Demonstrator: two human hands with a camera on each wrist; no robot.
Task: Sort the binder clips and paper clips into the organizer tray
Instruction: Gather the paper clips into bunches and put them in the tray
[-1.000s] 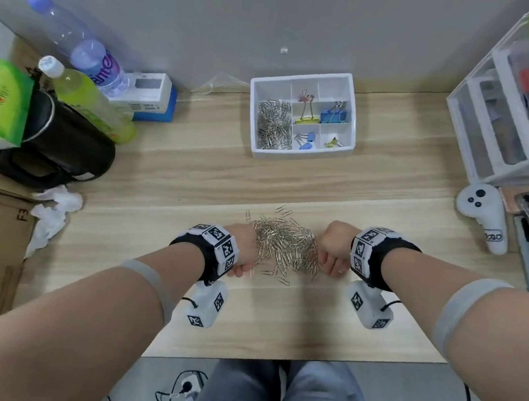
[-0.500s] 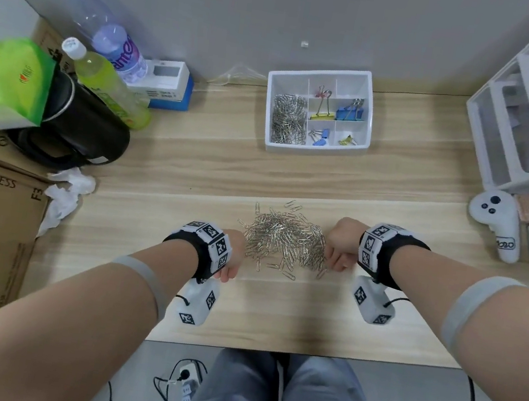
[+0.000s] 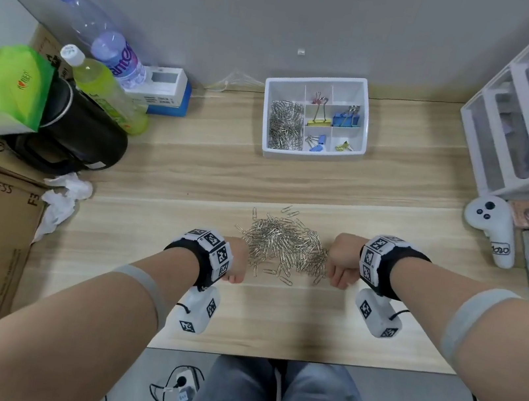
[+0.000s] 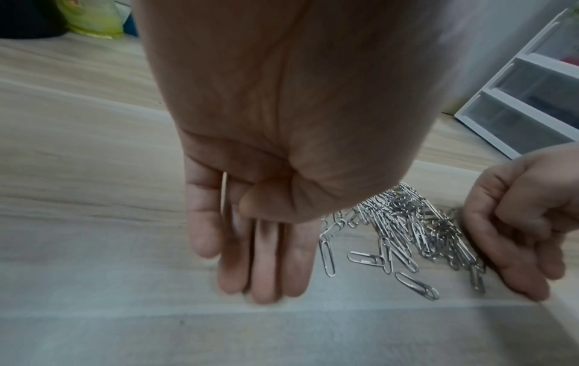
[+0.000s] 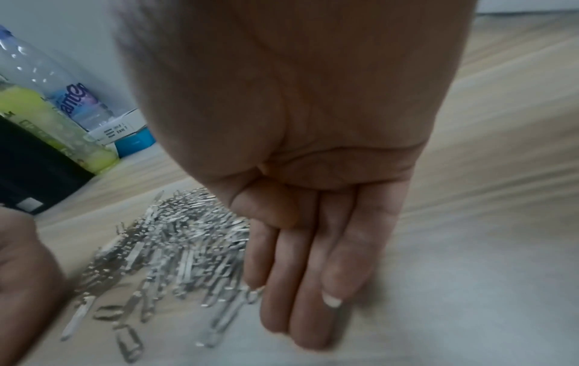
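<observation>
Seen from the head camera, the left hand (image 3: 236,258) and right hand (image 3: 343,260) are flanking a loose pile of silver paper clips (image 3: 283,245) on the wooden desk (image 3: 192,168), while the white organizer tray (image 3: 366,119), already holding paper clips and coloured binder clips (image 3: 345,119), is sitting well beyond, near the wall. At the left wrist, straight fingers (image 4: 266,260) are pointing down just beside the pile, holding nothing. At the right wrist, the fingers (image 5: 301,284) are likewise extended, touching the pile's edge, gripping nothing. The step appears to be herding clips together; next, both hands would need to close in, scoop and carry them to the tray.
</observation>
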